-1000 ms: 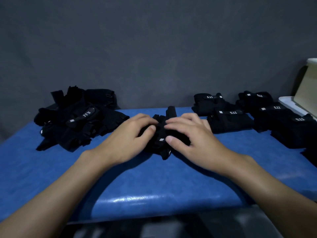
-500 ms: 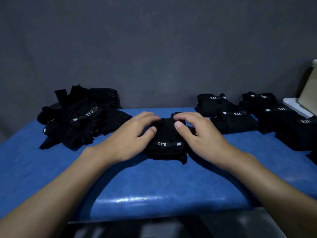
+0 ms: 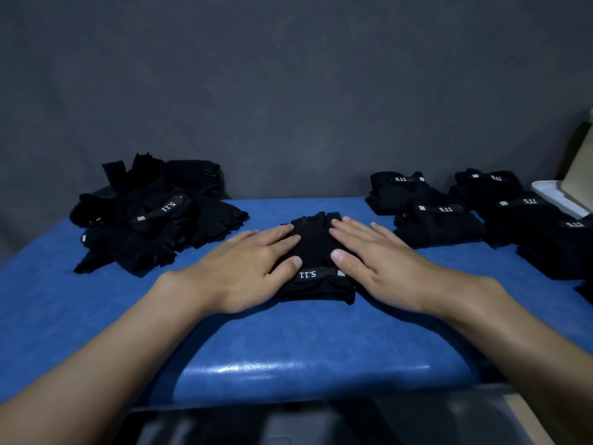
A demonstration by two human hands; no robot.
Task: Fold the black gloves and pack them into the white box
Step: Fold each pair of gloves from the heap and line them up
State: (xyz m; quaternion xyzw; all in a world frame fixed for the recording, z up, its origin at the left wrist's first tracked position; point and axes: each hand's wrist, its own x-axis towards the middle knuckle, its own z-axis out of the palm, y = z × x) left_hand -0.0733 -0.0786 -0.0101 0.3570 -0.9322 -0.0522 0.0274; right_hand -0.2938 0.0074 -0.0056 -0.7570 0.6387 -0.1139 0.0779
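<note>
White box (image 3: 550, 195), right of the grips, is cut off at the edge. Left grip (image 3: 247, 268) and right grip (image 3: 382, 268) spread flat, pressing the folded glove (image 3: 316, 248) between them.

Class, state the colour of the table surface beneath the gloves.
The table is blue, best seen in the head view.

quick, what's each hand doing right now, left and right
Left hand: open, fingers straight, pressing flat on the folded glove.
Right hand: open, fingers straight, pressing flat on the same glove.
</note>
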